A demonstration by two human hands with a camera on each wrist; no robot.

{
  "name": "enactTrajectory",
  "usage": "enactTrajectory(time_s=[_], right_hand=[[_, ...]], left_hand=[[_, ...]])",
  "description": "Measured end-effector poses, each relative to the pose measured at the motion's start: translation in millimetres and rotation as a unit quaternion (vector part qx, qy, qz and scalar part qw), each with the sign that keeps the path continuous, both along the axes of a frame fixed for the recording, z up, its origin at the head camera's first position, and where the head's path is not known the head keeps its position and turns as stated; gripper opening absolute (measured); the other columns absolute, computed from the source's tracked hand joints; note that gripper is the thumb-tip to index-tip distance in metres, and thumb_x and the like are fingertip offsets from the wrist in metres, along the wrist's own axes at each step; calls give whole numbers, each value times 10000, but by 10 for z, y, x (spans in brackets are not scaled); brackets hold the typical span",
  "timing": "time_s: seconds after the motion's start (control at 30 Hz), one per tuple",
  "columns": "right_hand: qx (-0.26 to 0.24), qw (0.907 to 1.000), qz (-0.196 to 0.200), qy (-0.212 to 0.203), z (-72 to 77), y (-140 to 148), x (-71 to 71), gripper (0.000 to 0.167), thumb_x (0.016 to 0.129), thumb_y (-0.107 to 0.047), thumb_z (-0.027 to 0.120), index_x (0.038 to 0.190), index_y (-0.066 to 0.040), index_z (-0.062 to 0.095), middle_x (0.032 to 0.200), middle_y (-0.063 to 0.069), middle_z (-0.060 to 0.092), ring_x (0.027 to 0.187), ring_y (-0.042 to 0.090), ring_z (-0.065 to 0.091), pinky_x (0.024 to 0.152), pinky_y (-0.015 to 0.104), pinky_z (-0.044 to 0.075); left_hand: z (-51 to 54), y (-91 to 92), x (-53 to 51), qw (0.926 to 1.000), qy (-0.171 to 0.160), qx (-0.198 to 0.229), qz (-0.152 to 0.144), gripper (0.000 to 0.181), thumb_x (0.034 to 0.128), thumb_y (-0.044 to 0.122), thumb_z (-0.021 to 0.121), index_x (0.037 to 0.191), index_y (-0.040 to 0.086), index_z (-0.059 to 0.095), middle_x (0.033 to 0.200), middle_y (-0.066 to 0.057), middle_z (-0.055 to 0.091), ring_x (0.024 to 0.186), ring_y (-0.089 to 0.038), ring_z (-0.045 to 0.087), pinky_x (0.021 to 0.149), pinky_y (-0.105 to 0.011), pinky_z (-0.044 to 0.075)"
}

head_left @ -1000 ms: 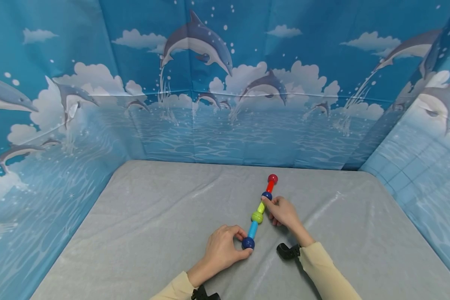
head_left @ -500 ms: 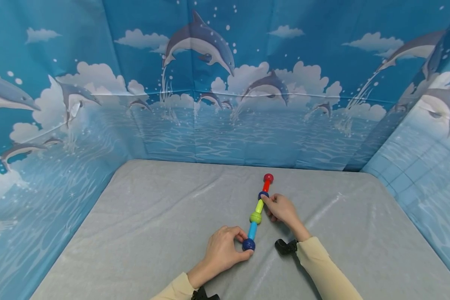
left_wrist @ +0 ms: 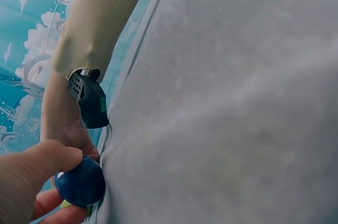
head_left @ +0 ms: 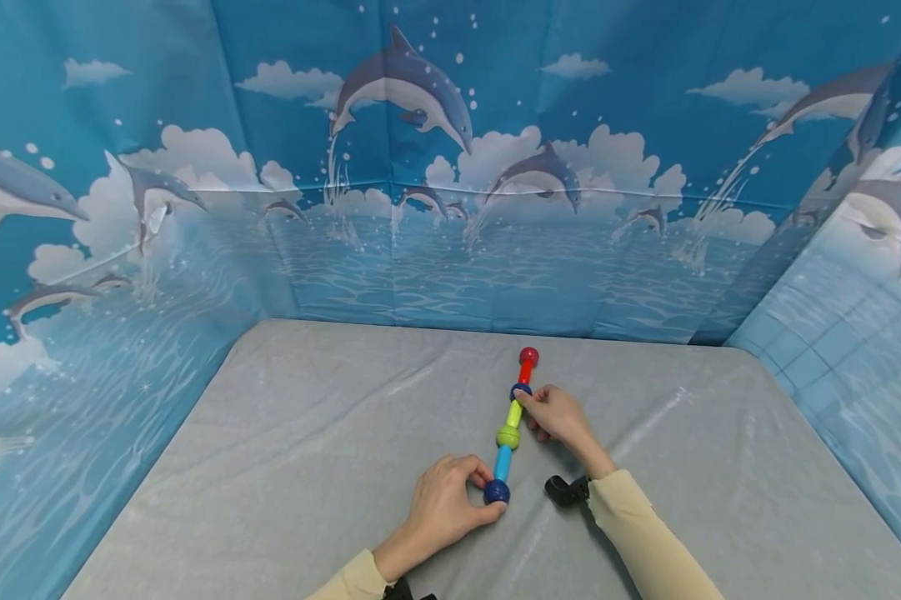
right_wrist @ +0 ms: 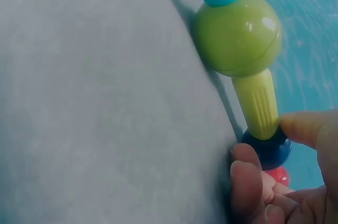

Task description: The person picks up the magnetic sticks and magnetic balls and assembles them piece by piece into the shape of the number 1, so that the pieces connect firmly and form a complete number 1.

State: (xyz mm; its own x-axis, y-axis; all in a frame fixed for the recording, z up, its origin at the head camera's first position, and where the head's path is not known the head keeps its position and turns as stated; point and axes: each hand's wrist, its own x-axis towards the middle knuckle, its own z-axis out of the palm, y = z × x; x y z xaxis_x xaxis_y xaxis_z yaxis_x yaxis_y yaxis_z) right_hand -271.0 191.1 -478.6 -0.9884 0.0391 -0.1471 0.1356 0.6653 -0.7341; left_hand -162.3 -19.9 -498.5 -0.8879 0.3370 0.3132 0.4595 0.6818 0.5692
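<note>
A chain of balls and rods lies on the grey cloth. At its near end is a dark blue ball [head_left: 497,492], pinched between the thumb and fingers of my left hand [head_left: 444,497]. From there run a light blue rod [head_left: 503,462], a green ball [head_left: 508,437] and a yellow-green rod [right_wrist: 257,105]. A second dark blue ball [right_wrist: 269,150] follows, held by my right hand [head_left: 561,415] between thumb and fingers. Beyond it a red rod [head_left: 525,372] ends in a red ball [head_left: 528,357]. My right hand partly hides the second blue ball.
Grey cloth covers the table [head_left: 330,417]. A dolphin-printed curtain [head_left: 435,267] stands behind it and along both sides. A black wrist device [head_left: 566,490] sits at the right cuff, close to the cloth.
The chain's far end has swung to the left, and my right hand has moved left with it. My left hand stays almost in place on the near blue ball.
</note>
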Motion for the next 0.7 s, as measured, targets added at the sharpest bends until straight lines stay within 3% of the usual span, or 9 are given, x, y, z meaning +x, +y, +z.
enactTrajectory(time_s=[0.37,0.7], right_hand=[[-66,9998,160,95,-31,-71,-64,444,905,-483,581,929,-42,539,657,54,584,489,182,539,459,289,414],[-147,9997,215,32,-13,-154,-83,420,902,-467,593,922,-50,549,655,60,590,483,189,542,458,291,425]], left_hand=[[-14,-16,13,9999,-57,-8,94,312,708,475,794,857,254,632,755,208,564,661,29,440,561,-194,354],[-18,-15,28,10000,-36,38,-8,311,714,475,793,845,261,610,744,204,556,641,30,427,543,-187,339]])
